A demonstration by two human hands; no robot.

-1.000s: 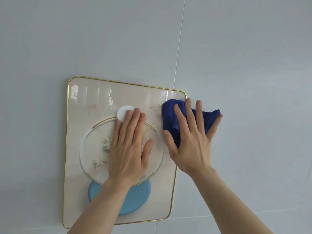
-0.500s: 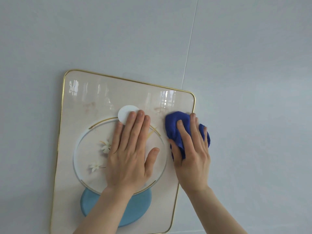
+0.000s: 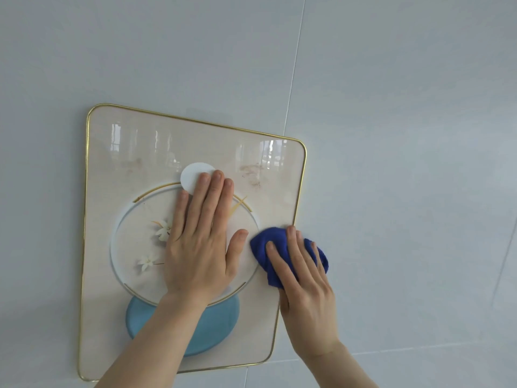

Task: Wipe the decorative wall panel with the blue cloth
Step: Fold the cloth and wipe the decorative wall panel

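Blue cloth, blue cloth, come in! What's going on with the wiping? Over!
Right hand pressing blue cloth on panel's right edge. Left hand flat on wall panel, steadying. Reddish smudges upper right, not yet wiped. Nothing in the way.
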